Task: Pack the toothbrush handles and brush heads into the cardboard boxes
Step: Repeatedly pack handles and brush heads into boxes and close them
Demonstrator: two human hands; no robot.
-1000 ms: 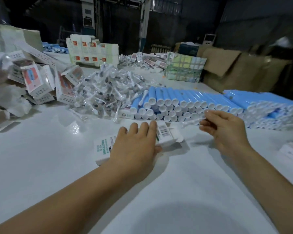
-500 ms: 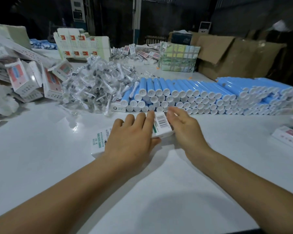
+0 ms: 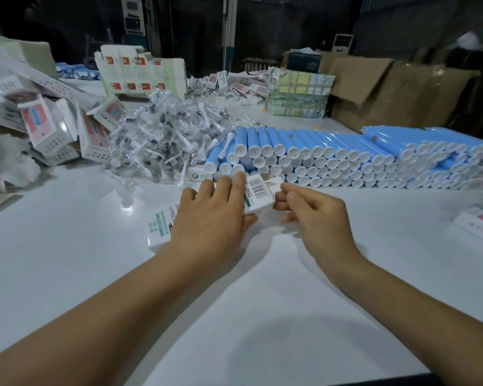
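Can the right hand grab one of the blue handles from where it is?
Probably yes. The right hand is at the box flap, and the stack of blue handles lies just beyond it with nothing between, though its fingers are busy.

I count two bare hands, the left hand point(image 3: 209, 218) and the right hand point(image 3: 315, 215), both at one small white cardboard box with a barcode point(image 3: 258, 192). Behind that box I see one long stack of blue cylindrical toothbrush handles with white end caps point(image 3: 318, 157), far too many for me to count. Left of the stack sits one heap of clear-wrapped brush heads point(image 3: 162, 140), also uncountable. Right of the stack stands one large brown corrugated carton point(image 3: 396, 90).
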